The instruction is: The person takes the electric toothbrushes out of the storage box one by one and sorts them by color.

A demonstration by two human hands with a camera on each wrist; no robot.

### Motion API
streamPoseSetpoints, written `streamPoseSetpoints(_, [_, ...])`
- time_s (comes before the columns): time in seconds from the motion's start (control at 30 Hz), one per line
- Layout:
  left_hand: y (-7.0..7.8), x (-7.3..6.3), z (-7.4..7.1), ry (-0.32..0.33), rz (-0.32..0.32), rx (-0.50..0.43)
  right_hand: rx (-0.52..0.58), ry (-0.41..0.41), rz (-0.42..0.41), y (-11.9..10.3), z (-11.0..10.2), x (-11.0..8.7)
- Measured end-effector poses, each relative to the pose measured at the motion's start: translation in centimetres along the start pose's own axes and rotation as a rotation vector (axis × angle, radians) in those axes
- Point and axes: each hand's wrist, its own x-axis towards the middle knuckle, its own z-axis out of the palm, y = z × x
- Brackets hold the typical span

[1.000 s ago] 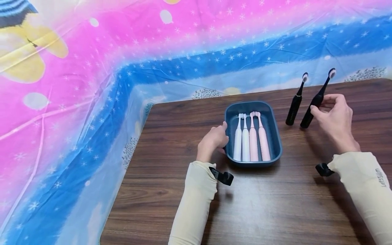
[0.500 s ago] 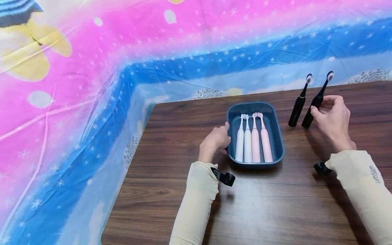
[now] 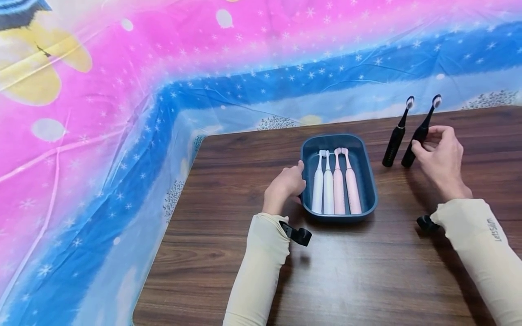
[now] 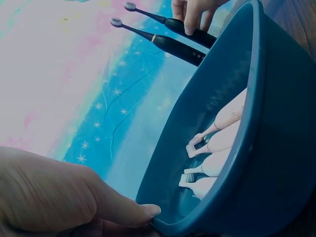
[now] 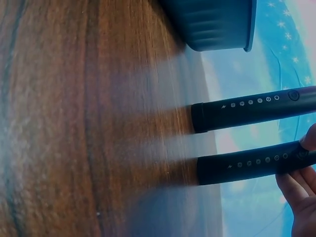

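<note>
Toothbrushes (image 3: 352, 192), six in all, lie in the box (image 3: 342, 218) or stand to its right. Well left of the box, and running on behind it, hangs pink and blue cloth (image 3: 163, 115) with white snowflakes. Under the box spreads the wooden table (image 3: 204, 203), its left edge well apart from it. Nearer the wearer, left of the box, a cream left sleeve (image 3: 257, 271) ends at a black wrist device (image 3: 299, 236).

At the box's left wall is the left hand (image 3: 286, 183), its fingers gripping that side, thumb tip over the rim. Inside the box, two white brushes (image 3: 322, 192) come first, side by side, then two pink brushes (image 3: 339, 192); all four have their heads toward its far end, the pink heads close together.

Just right of the box, the left black brush (image 3: 393, 147) stands upright on the table, head up, nothing holding it. Beside it, farther from the box, is the right black brush (image 3: 409, 157), also upright, its base at the tabletop. The right hand (image 3: 444, 158), rightmost from the box, pinches its upper handle between thumb and fingers. Below that hand, a right sleeve (image 3: 477, 244) carries dark lettering.
</note>
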Motion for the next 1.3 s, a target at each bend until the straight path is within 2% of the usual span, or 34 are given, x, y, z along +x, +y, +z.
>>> streamPoseSetpoints(0.6, [0.0,0.0,0.0,-0.015,-0.006,-0.019,-0.066,-0.044,0.007,0.2,-0.7,-0.3])
streamPoseSetpoints(0.9, [0.0,0.0,-0.2,-0.004,0.008,0.000,-0.026,-0.026,-0.011,-0.3,-2.0,-0.6])
streamPoseSetpoints(1.3, [0.1,-0.2,-0.2,-0.008,0.007,0.008,0.050,0.059,-0.065,-1.8,-3.8,-1.8])
